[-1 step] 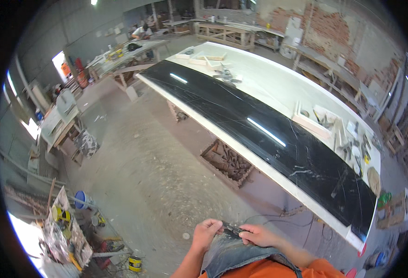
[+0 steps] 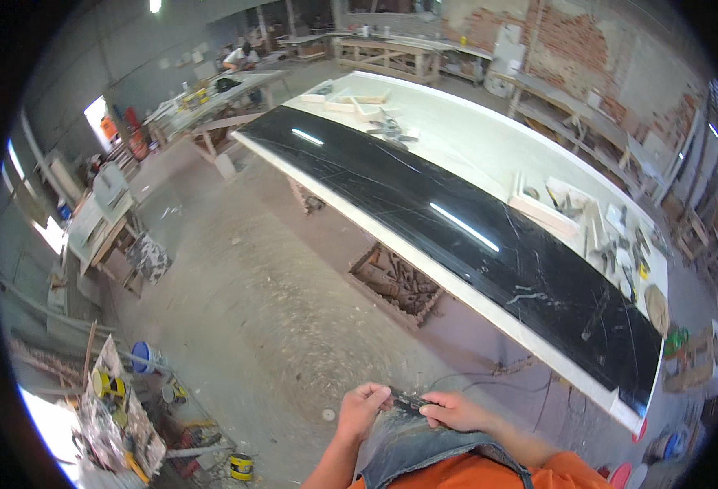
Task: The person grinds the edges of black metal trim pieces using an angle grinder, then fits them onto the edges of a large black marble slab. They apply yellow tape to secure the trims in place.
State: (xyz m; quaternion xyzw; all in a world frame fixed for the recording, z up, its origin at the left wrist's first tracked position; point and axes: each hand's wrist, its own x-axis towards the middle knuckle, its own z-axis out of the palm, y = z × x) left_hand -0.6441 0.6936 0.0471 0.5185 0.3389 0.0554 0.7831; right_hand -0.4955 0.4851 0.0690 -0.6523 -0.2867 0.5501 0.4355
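Note:
In front of my body, low in the picture, both hands hold a short, narrow dark object (image 2: pixel 408 400) between them; its kind is too small to make out. My left hand (image 2: pixel 364 405) pinches its left end between thumb and fingers. At the other end, my right hand (image 2: pixel 454 410) has its thumb and fingers closed on it. A dark apron (image 2: pixel 432 458) over orange clothing lies just below the hands. Beyond them stretches a long white-edged table with a glossy black, white-veined slab (image 2: pixel 424 220) along its near side.
Shallow trays and hand tools (image 2: pixel 619 253) lie on the table's white part (image 2: pixel 456 147). Underneath is a crate of tools (image 2: pixel 395 285). Cables (image 2: pixel 489 379) run over the floor near the table. Buckets and a cluttered stand (image 2: pixel 114 407) are at lower left. A person (image 2: pixel 241 57) bends at a far bench.
The whole view has shifted slightly, with the table a little farther left and up. Both hands keep their hold on the dark object.

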